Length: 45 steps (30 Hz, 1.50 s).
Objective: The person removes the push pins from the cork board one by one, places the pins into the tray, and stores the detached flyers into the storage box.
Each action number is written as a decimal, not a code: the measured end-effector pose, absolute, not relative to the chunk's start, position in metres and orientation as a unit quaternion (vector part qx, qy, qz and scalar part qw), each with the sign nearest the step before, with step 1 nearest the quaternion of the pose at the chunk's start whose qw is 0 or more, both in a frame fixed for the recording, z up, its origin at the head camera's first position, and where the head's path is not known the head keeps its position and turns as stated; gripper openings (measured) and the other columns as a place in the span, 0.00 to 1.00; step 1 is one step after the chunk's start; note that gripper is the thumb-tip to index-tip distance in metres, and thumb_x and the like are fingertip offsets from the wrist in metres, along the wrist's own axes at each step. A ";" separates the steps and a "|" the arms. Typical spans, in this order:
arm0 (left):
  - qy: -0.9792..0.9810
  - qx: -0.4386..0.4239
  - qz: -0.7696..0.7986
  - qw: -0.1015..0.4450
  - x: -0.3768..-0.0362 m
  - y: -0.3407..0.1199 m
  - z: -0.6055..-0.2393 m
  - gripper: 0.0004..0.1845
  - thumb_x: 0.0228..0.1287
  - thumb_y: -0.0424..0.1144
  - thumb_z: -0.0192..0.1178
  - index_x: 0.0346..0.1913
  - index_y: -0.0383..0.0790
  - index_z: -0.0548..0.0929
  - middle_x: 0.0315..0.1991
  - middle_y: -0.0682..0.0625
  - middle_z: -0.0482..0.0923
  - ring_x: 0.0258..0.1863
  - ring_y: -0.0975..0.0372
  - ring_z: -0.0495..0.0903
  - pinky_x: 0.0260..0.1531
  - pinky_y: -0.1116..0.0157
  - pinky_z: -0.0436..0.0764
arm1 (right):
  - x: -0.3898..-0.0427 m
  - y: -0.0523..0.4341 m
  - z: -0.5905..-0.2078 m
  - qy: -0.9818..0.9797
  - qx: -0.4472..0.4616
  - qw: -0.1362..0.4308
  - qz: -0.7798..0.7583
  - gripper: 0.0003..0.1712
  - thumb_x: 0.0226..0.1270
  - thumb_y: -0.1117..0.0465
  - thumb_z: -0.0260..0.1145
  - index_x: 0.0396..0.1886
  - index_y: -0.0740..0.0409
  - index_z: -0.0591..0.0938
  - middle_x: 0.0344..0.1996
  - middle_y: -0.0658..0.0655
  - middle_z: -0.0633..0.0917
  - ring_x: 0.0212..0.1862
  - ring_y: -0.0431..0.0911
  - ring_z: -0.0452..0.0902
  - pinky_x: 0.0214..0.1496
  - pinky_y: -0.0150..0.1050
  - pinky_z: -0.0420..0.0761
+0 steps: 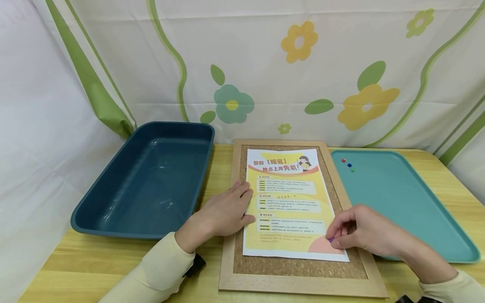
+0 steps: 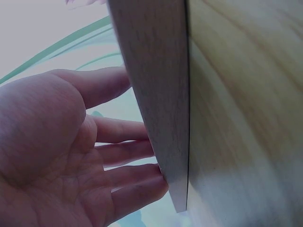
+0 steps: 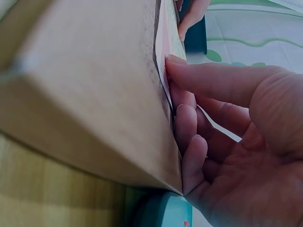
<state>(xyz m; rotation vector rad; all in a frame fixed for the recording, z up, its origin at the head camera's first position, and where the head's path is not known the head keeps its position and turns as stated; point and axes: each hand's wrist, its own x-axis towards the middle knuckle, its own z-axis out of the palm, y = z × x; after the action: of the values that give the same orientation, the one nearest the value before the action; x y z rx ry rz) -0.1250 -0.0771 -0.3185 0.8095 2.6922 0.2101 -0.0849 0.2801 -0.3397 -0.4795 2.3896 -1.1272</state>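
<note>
Where the head view looks down on the worktop (image 1: 125,269), a cork board (image 1: 295,269) in a pale wooden frame is seen at centre, with a yellow flyer (image 1: 289,202) laid flat on it. The left hand (image 1: 223,212) is pressed flat on the flyer's left edge, fingers straight. At the flyer's 5 o'clock corner the right hand (image 1: 360,231) is curled, and a small purple pushpin (image 1: 331,240) is pinched between thumb and fingertip, touching the paper. A dark blue tub (image 1: 151,181) is noted at 9 o'clock of the board; a teal tray (image 1: 401,202) at 3 o'clock carries three spare pins (image 1: 348,165), red, blue and green, near its far end.

From the left wrist view, the open palm and straight fingers (image 2: 123,142) are seen against the edge of the frame (image 2: 151,94); nothing is gripped.

From the right wrist view, the fingers (image 3: 189,123) are bent against the board's edge where the paper corner lifts slightly; the pin itself is hidden.

Handling, as judged: the pin is light, tiny, hard and easily dropped, best taken by its head, point downward. The flyer is thin and limp, likely to slide or curl unless held flat near its edge. The cork looks soft enough to accept the point.
</note>
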 end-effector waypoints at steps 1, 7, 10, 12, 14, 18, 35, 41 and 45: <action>0.943 0.283 0.074 0.160 -0.125 -0.077 -0.319 0.38 0.81 0.52 0.59 0.82 0.34 0.63 0.86 0.42 0.55 0.87 0.48 0.53 0.80 0.53 0.68 | -0.085 0.280 -0.340 0.866 -0.174 0.227 -0.409 0.04 0.63 0.61 0.79 0.36 0.55 0.92 0.26 0.46 0.86 0.29 0.36 0.78 0.32 0.32 0.80; 0.943 0.283 0.073 0.161 -0.125 -0.077 -0.318 0.38 0.81 0.52 0.59 0.82 0.34 0.63 0.86 0.42 0.55 0.87 0.48 0.53 0.80 0.53 0.68 | -0.085 0.279 -0.340 0.863 -0.172 0.232 -0.414 0.03 0.63 0.62 0.79 0.35 0.52 0.91 0.26 0.47 0.85 0.28 0.36 0.77 0.31 0.32 0.79; 0.943 0.283 0.073 0.161 -0.125 -0.077 -0.318 0.38 0.81 0.52 0.58 0.82 0.34 0.63 0.86 0.42 0.55 0.87 0.48 0.53 0.80 0.53 0.67 | -0.085 0.280 -0.339 0.862 -0.170 0.235 -0.416 0.03 0.64 0.62 0.78 0.35 0.53 0.91 0.26 0.47 0.85 0.28 0.36 0.77 0.31 0.33 0.79; 0.942 0.283 0.074 0.161 -0.125 -0.077 -0.318 0.38 0.81 0.52 0.58 0.82 0.34 0.63 0.86 0.42 0.55 0.87 0.48 0.53 0.80 0.53 0.67 | -0.085 0.280 -0.339 0.860 -0.170 0.237 -0.418 0.03 0.64 0.63 0.78 0.35 0.56 0.91 0.26 0.47 0.85 0.28 0.37 0.77 0.31 0.33 0.79; 0.942 0.284 0.075 0.162 -0.125 -0.077 -0.318 0.38 0.81 0.52 0.58 0.82 0.34 0.63 0.86 0.41 0.55 0.87 0.48 0.53 0.80 0.53 0.67 | -0.085 0.281 -0.339 0.859 -0.170 0.239 -0.420 0.04 0.65 0.63 0.78 0.36 0.57 0.90 0.26 0.48 0.85 0.28 0.37 0.76 0.32 0.33 0.79; 0.942 0.284 0.077 0.161 -0.125 -0.077 -0.318 0.38 0.81 0.52 0.58 0.82 0.34 0.63 0.86 0.41 0.55 0.87 0.48 0.53 0.81 0.53 0.66 | -0.085 0.281 -0.339 0.859 -0.166 0.241 -0.420 0.03 0.65 0.63 0.78 0.35 0.55 0.90 0.27 0.48 0.85 0.28 0.38 0.76 0.32 0.33 0.78; 0.943 0.283 0.072 0.162 -0.125 -0.077 -0.317 0.38 0.81 0.52 0.58 0.82 0.34 0.63 0.86 0.41 0.55 0.87 0.49 0.53 0.81 0.53 0.66 | -0.087 0.281 -0.340 0.855 -0.168 0.239 -0.429 0.03 0.64 0.63 0.77 0.34 0.51 0.90 0.27 0.48 0.85 0.28 0.40 0.76 0.31 0.34 0.77; 0.943 0.285 0.072 0.158 -0.126 -0.077 -0.319 0.38 0.81 0.52 0.58 0.82 0.33 0.63 0.86 0.41 0.55 0.87 0.48 0.53 0.80 0.53 0.67 | -0.087 0.281 -0.339 0.856 -0.169 0.240 -0.427 0.03 0.65 0.61 0.77 0.34 0.52 0.89 0.27 0.48 0.85 0.29 0.39 0.76 0.32 0.34 0.77; 0.942 0.286 0.072 0.158 -0.126 -0.077 -0.319 0.38 0.81 0.52 0.58 0.82 0.34 0.63 0.86 0.41 0.55 0.87 0.48 0.53 0.80 0.53 0.68 | -0.088 0.281 -0.337 0.856 -0.156 0.248 -0.427 0.04 0.65 0.62 0.77 0.34 0.52 0.88 0.30 0.50 0.87 0.31 0.38 0.77 0.34 0.33 0.79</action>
<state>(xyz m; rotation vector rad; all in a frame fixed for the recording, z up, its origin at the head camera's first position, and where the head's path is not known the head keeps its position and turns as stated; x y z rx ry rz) -0.1265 -0.0770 -0.3195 0.8178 2.6952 0.2056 -0.0875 0.2812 -0.3375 -0.4246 2.3316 -1.1632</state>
